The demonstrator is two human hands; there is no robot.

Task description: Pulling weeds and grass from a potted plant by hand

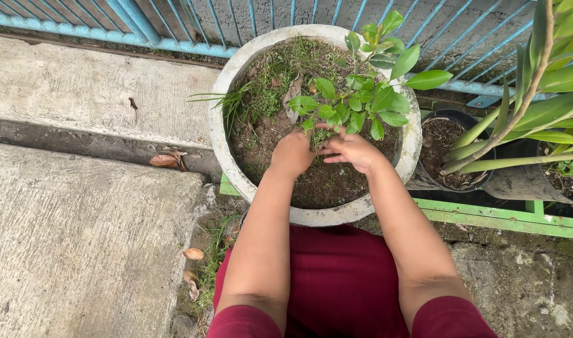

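Observation:
A round grey concrete pot stands in front of me, filled with dark soil, patches of grass and dry leaves. A small green leafy plant grows in its right half. My left hand is curled at the base of the plant, fingers hidden under the leaves. My right hand lies next to it over the soil, its fingers reaching left toward the plant's stem. Both hands almost touch. What they grip is hidden by leaves.
A blue metal fence runs behind the pot. Concrete slabs lie at left, with a gap and dry leaves. Black pots with long-leaved plants stand at right on a green frame. My dark red clothing fills the bottom.

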